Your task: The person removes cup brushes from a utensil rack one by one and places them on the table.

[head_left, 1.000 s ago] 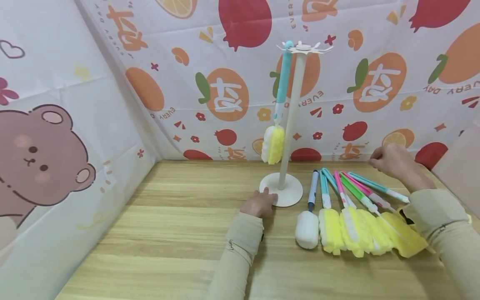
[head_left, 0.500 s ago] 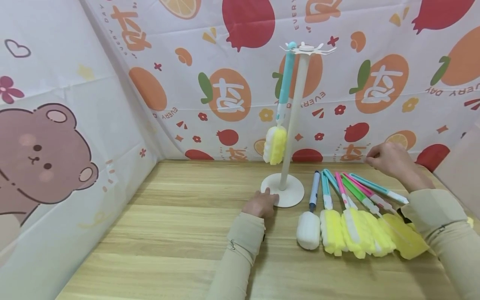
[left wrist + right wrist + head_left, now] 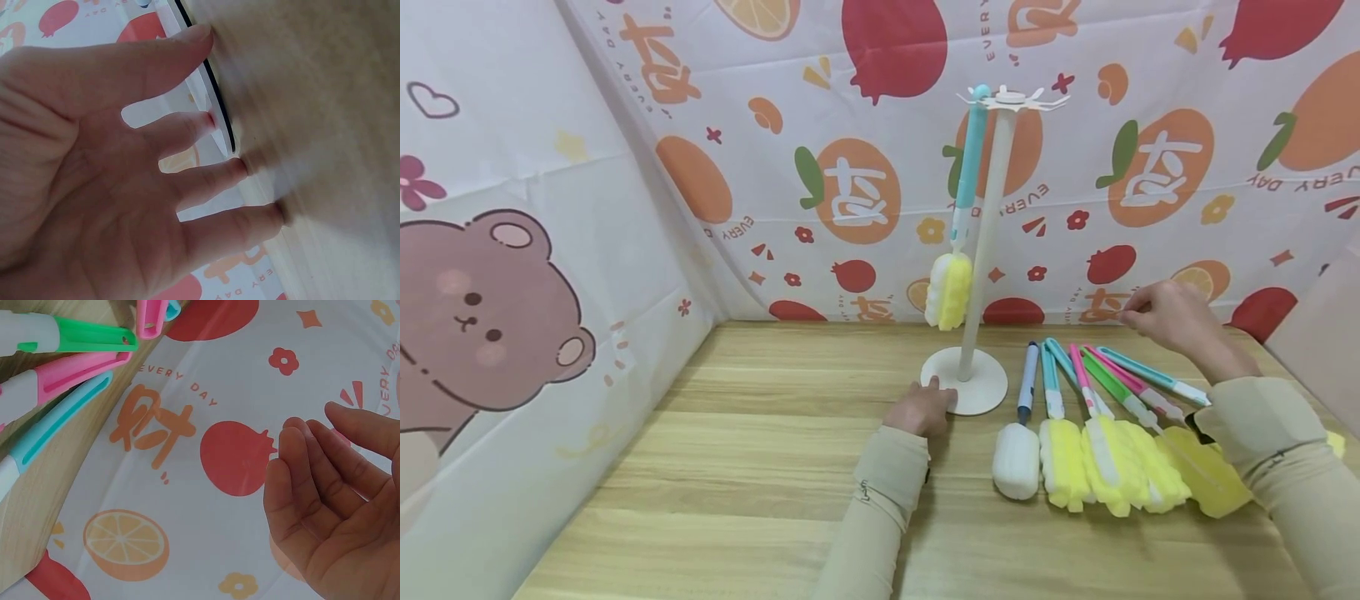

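Observation:
My left hand (image 3: 919,407) touches the edge of the round white base of a rack (image 3: 985,398). In the left wrist view, its fingers are spread, with the thumb and a finger at the base's rim and other fingertips on the table. A bottle brush (image 3: 966,179) with a turquoise handle and a yellow-and-white sponge hangs from the rack's top. My right hand (image 3: 1176,317) is raised above the handle ends of several brushes, holding nothing; in the right wrist view its fingers are loosely bent. Nearest it lies a turquoise-handled brush (image 3: 59,425) beside pink and green ones.
Several sponge brushes (image 3: 1116,467) lie fanned on the wooden table (image 3: 760,467), right of the rack. The leftmost brush (image 3: 1017,462) has a white head and a blue-grey handle. Fruit-printed cloth (image 3: 752,208) stands behind, and a bear-printed cloth (image 3: 482,317) at the left.
My right hand has drifted slightly left above the brush handles. My left hand stays at the rack base, and the brushes have not moved.

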`<state>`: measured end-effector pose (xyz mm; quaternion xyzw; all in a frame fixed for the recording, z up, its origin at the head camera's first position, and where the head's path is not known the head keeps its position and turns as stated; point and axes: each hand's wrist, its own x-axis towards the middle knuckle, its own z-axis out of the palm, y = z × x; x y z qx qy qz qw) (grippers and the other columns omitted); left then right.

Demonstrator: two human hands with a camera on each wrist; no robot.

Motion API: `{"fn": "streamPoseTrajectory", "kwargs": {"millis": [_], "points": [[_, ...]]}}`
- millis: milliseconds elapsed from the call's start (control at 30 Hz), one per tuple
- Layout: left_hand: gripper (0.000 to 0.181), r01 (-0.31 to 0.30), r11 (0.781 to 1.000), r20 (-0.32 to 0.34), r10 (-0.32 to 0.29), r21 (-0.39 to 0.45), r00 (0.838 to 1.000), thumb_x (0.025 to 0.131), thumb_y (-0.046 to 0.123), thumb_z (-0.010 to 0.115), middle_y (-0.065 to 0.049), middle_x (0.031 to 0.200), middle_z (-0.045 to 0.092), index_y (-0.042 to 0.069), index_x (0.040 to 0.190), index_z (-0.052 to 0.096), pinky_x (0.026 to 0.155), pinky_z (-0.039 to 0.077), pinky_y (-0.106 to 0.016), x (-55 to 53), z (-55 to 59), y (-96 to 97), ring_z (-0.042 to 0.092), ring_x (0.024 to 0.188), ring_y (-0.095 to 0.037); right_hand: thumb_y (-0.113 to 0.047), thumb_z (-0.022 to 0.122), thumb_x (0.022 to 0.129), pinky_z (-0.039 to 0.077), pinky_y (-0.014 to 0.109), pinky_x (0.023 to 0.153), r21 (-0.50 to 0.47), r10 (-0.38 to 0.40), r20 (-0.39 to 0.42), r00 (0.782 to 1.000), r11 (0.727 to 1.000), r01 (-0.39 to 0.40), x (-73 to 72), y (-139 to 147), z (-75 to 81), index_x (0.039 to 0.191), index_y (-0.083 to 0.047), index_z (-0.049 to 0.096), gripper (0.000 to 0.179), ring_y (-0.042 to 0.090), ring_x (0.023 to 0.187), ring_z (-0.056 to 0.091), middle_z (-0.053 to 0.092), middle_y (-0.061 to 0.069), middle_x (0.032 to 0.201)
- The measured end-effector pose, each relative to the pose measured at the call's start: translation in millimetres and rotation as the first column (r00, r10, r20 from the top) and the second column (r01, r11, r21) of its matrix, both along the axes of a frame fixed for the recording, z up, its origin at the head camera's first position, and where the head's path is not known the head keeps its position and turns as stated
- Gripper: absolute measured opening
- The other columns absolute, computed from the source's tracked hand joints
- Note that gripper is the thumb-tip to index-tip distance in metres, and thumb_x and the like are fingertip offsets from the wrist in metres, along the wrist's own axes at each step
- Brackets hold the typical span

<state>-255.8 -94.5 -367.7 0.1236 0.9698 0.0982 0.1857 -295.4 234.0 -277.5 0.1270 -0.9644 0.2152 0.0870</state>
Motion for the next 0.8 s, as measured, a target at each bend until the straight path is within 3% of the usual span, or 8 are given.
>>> {"fn": "streamPoseTrajectory", "kwargs": {"millis": [267, 800], "points": [[0.047, -0.001, 1.000, 0.007, 0.001, -0.004, 1.000, 0.094, 0.002, 0.063, -0.012, 0.161, 0.033, 0.017, 0.139, 0.058, 0.092, 0.050, -0.053, -0.7, 0.7, 0.8, 0.039, 0.138, -0.037, -0.007, 0.069, 0.093, 0.048, 0.033, 0.055, -0.006, -0.019, 0.011, 1.000, 1.000, 0.019, 1.6, -5, 0.9, 0.098, 0.013, 0.071, 0.021, 0.030, 0.071, 0.060, 0.070, 0.023, 0.084], [0.051, -0.005, 1.000, 0.016, 0.005, -0.003, 1.000, 0.096, 0.001, 0.061, -0.012, 0.162, 0.032, 0.019, 0.143, 0.056, 0.093, 0.050, -0.052, -0.3, 1.5, 0.0, 0.037, 0.140, -0.037, -0.009, 0.068, 0.094, 0.049, 0.034, 0.058, -0.047, 0.021, -0.007, 1.000, 0.999, -0.021, 3.6, -13, 5.1, 0.103, 0.015, 0.071, 0.026, 0.032, 0.076, 0.059, 0.070, 0.025, 0.090]]}}
